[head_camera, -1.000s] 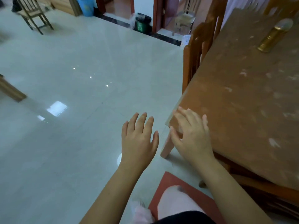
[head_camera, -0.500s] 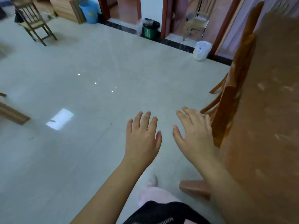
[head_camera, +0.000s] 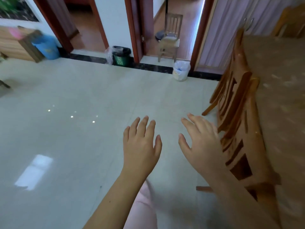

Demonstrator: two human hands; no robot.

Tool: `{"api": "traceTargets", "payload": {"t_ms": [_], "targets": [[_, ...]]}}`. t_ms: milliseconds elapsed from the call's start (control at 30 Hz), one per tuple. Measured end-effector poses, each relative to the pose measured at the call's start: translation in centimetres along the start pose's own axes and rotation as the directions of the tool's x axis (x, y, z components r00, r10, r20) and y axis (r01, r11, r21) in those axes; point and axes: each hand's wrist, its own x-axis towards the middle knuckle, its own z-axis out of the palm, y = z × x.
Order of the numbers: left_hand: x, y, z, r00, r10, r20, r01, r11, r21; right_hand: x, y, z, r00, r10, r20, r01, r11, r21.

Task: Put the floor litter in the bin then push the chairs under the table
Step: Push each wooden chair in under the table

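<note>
the pale tiled floor (head_camera: pixel 79 138) takes up most of the view from 6 round to 11 o'clock, glossy, with light patches on it and wide open room across its middle up to a dark skirting strip at 12. the table (head_camera: pixel 283 100) fills the 3 o'clock side, its long left edge running from 1 down to 5 o'clock. the chairs (head_camera: pixel 239 113) stand in a row along that edge, backs upright and close against it, their rear legs poking out onto the floor at 2 and 4 o'clock and narrowing the lane there. a wooden cabinet (head_camera: pixel 16 45) sits at 10 o'clock by the wall, a blue tub (head_camera: pixel 47 47) just beside its right end. two doorways open at 12; a small chair (head_camera: pixel 170 38) stands inside the right one, partly blocking it. the green bin (head_camera: pixel 121 56), lined with a clear bag, stands against the wall between the doorways at 12. the white bin (head_camera: pixel 180 71) sits at 1 o'clock on the floor's far edge, near the farthest chair. the left hand (head_camera: pixel 140 146) hovers palm down over bare floor at 6 o'clock, fingers straight and spread, holding nothing. the right hand (head_camera: pixel 199 146), likewise flat and empty, hangs just beside the nearest chair back; whether it touches the wood cannot be told. a pink trouser leg (head_camera: pixel 143 209) shows at 6 o'clock.
</note>
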Motion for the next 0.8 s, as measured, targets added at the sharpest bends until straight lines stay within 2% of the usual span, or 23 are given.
{"api": "traceTargets", "payload": {"t_ms": [200,333,500,800], "targets": [[15.6,-6.0,3.7,0.991,0.118,0.060,-0.116,0.992,-0.040,15.6,-1.0,3.7,0.995,0.058,-0.082,-0.063,0.997,-0.054],[25.6,-6.8,7.7,0.979,0.191,0.071,-0.186,0.980,-0.070,24.4,1.3,5.6,0.980,0.162,-0.117,-0.173,0.981,-0.093],[36.9,-5.1,13.7,0.948,0.300,0.108,-0.286,0.950,-0.128,33.5,8.0,7.3,0.958,0.261,-0.122,-0.273,0.957,-0.096],[58.2,2.4,24.6,0.913,0.394,0.109,-0.371,0.911,-0.181,51.7,21.8,6.5,0.918,0.349,-0.187,-0.373,0.920,-0.116]]}}
